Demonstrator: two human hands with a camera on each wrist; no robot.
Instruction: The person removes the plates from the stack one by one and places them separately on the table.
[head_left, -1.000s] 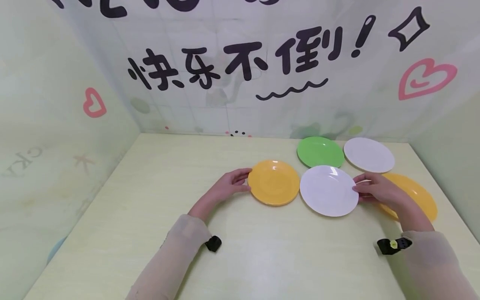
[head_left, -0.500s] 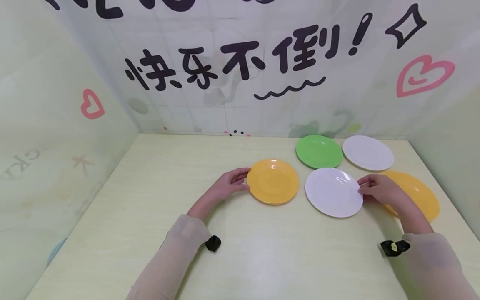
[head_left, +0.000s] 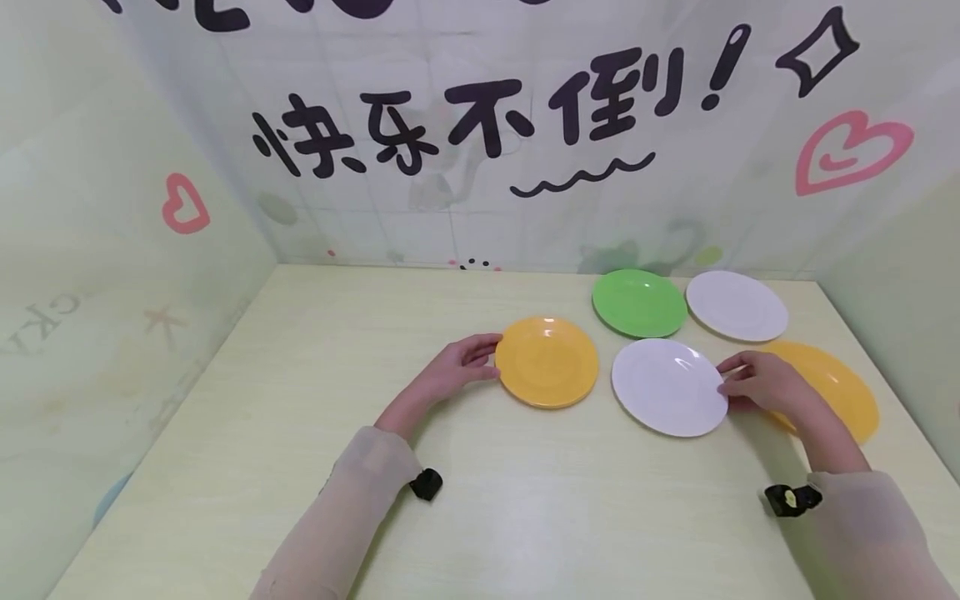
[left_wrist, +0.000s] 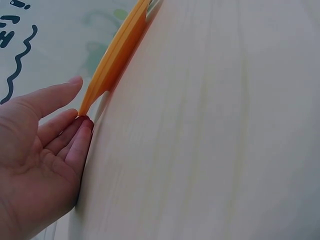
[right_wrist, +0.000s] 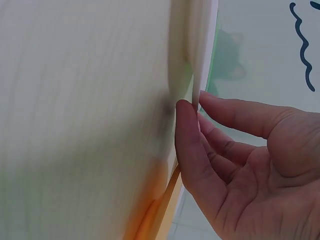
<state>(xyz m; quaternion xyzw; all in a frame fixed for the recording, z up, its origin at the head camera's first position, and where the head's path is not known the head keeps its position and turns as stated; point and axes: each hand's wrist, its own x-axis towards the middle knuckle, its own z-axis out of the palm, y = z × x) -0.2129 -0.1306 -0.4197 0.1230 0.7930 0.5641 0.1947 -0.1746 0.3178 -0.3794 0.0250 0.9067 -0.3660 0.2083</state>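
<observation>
At the middle of the table lies an orange plate [head_left: 547, 362]. My left hand [head_left: 459, 367] is at its left rim; in the left wrist view the fingertips [left_wrist: 86, 120] touch the lower edge of the orange plate [left_wrist: 116, 55], while the thumb stands off above it. To the right, my right hand [head_left: 761, 382] pinches the right rim of a white plate [head_left: 667, 387]. Seen from the right wrist, the thumb is on top of the white plate's edge [right_wrist: 204, 50] and fingers [right_wrist: 190, 140] are underneath.
Behind the held plate are a green plate [head_left: 639, 303] and a second white plate [head_left: 737, 307]. Another orange plate [head_left: 832, 392] lies partly under the right wrist, at the table's right side. A printed cloth [head_left: 420, 225] hangs behind the wooden table [head_left: 540, 508].
My right hand has drawn the white plate a little to the right and nearer, so a gap now separates it from the middle orange plate. The left hand stays where it was.
</observation>
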